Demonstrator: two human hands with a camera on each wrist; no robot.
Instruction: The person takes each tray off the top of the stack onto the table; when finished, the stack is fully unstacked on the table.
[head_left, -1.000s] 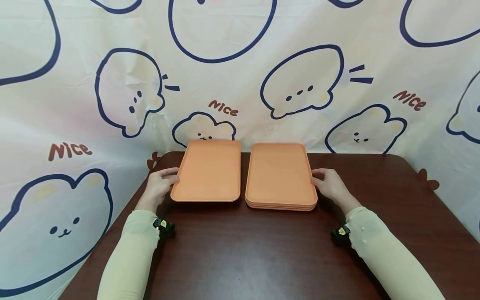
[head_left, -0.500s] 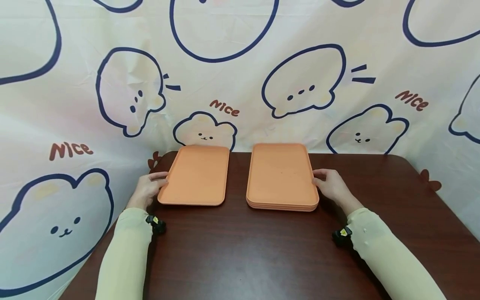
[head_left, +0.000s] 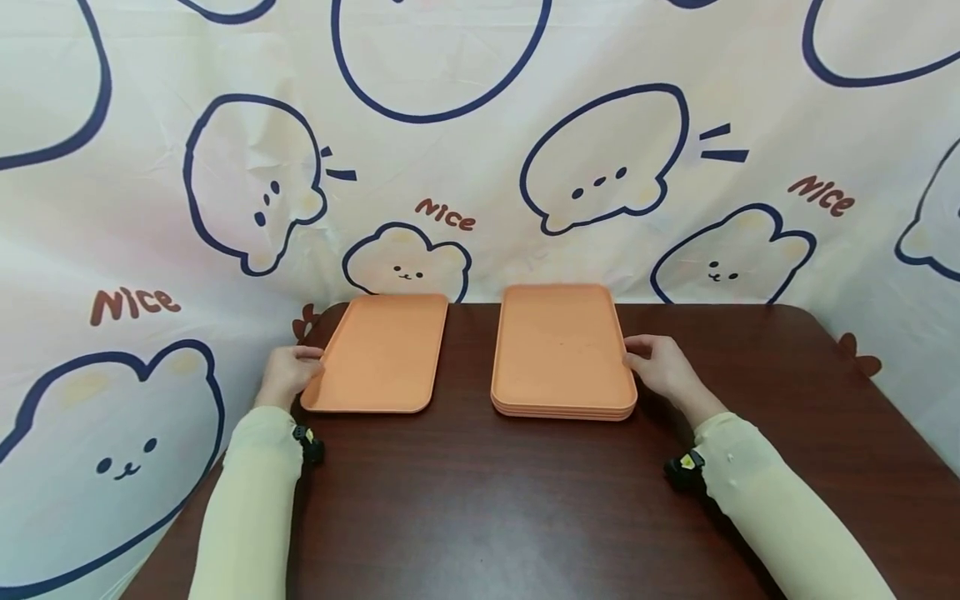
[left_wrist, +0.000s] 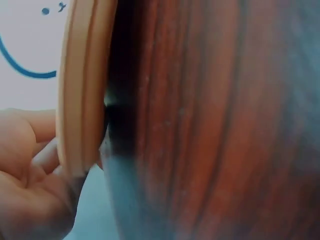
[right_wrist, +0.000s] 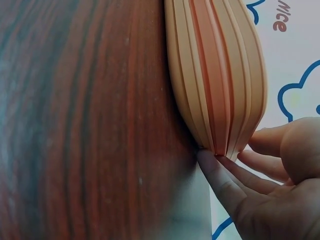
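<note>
Fingers of the left hand (head_left: 285,375) are clamped on the outer edge of one orange tray (head_left: 381,354) at the far end of the table (head_left: 487,500); the right hand (head_left: 663,364) pinches the neighbouring stack (head_left: 562,348), a gap between. I'd guess this is setting one apart; next calls for loosening the left grip. Cartoon cloth (head_left: 450,171) hangs behind.

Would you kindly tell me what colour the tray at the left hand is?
The tray is light orange, clearest in the head view.
</note>
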